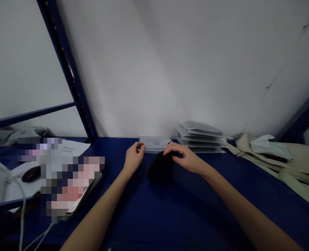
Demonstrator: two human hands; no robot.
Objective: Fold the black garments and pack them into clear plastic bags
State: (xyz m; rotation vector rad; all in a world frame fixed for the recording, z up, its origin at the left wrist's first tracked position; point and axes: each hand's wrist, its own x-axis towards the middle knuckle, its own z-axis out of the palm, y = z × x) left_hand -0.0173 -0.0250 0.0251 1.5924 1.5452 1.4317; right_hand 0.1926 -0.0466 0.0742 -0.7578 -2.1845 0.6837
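A small dark bundle that looks like soft black cloth (161, 166) stands bunched on the blue tabletop; blur hides its exact kind. My right hand (184, 157) pinches its upper edge between thumb and fingers. To the left of the cloth is my left hand (135, 156), loosely curled with a gap between thumb and fingers and nothing visible in it. Just behind both hands lies a flat clear plastic packet (156, 143) with a round mark on it.
Stacked plastic packets (203, 136) lie at the back right. Beige cloth (295, 164) spreads along the right side. On the left are a black mouse (31, 173), papers (74, 148), a partly pixelated phone-like object (77, 184) and white cables (23, 212). A white wall (154, 69) rises behind.
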